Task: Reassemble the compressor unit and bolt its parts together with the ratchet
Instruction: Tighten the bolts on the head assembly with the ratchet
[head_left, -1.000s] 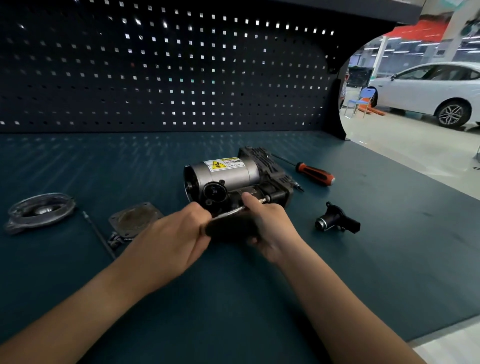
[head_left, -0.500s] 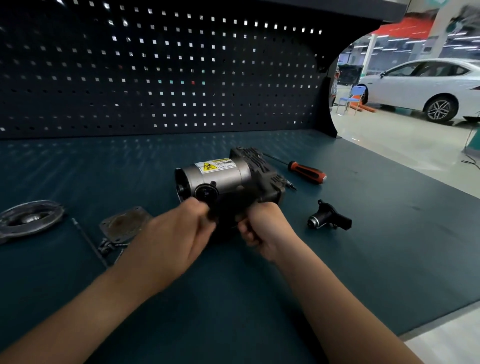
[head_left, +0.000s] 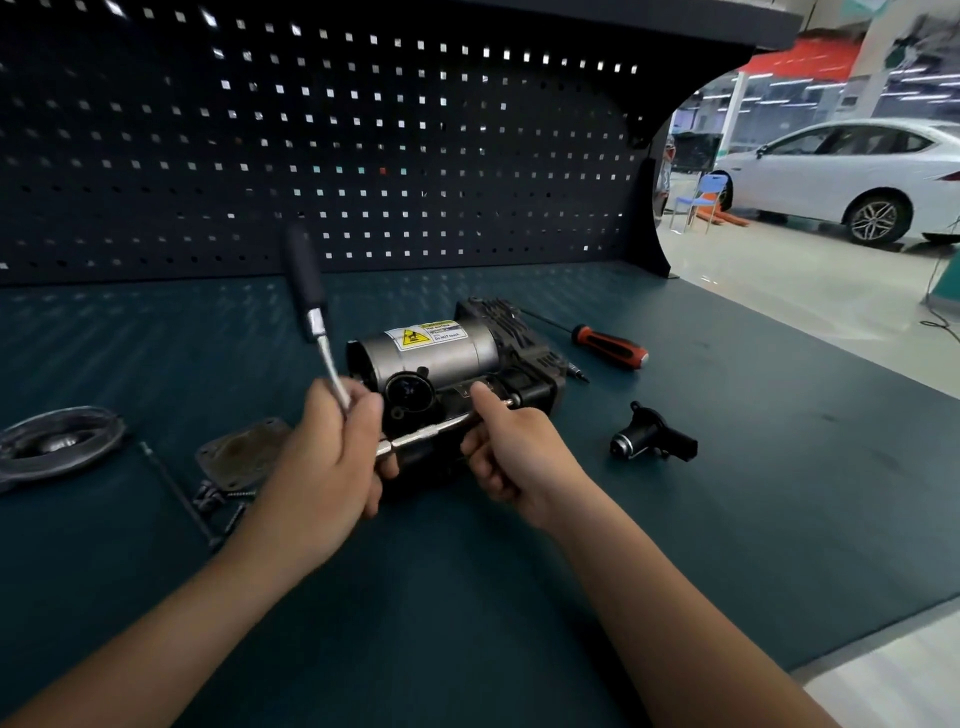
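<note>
- Firmly, the left hand (head_left: 324, 467) grips the ratchet (head_left: 313, 314) by its shaft, handle pointing up.
- Right hand (head_left: 519, 454) pinches the extension bar (head_left: 428, 433) beside the compressor unit (head_left: 441, 356) on the tabletop (head_left: 753, 509).

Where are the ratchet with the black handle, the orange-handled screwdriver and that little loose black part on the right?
Silver ratchet with black handle (head_left: 304, 278): head view, on the black grip.
Orange-and-black-handled screwdriver (head_left: 610, 349): head view, on its handle.
Small black plastic fitting (head_left: 653, 441): head view, on its body.
</note>
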